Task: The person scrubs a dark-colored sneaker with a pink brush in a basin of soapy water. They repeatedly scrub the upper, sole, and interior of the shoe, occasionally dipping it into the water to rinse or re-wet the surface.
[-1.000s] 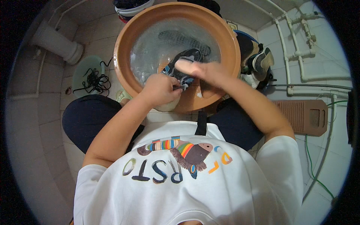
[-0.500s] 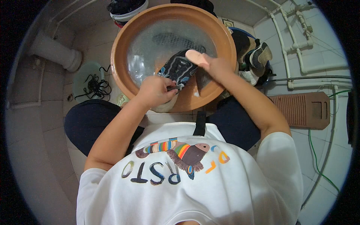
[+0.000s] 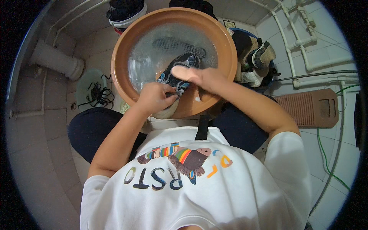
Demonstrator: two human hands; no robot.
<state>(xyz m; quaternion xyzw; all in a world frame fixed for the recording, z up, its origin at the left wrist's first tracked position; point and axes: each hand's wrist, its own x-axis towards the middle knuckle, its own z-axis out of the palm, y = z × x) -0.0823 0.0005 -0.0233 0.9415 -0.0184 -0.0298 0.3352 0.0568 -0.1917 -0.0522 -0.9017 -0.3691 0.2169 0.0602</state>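
A wet black shoe with blue and grey trim (image 3: 188, 58) lies tilted over the near side of a large orange-brown basin (image 3: 117, 69). My left hand (image 3: 156, 98) grips the shoe at its near end, the fingers closed on its edge. In my right hand (image 3: 209, 80) is a brush with a pale, rounded back (image 3: 180, 72), laid across the shoe's upper. Its bristles are hidden beneath it. Another dark shoe (image 3: 168, 43) is partly sunk in the cloudy, sudsy water, its patterned sole showing.
On the right, a brown washboard (image 3: 304, 109) lies near white pipes (image 3: 289, 50) and a green hose (image 3: 325, 161). Several shoes fill a tub (image 3: 262, 57) beside the basin. A pale bowl (image 3: 81, 86) at left holds black laces (image 3: 100, 92). Behind stands a bucket of dark items (image 3: 128, 18).
My right hand has swept the brush leftward and toward me along the shoe. My left hand keeps its hold at the near end. The whole view has shifted slightly.
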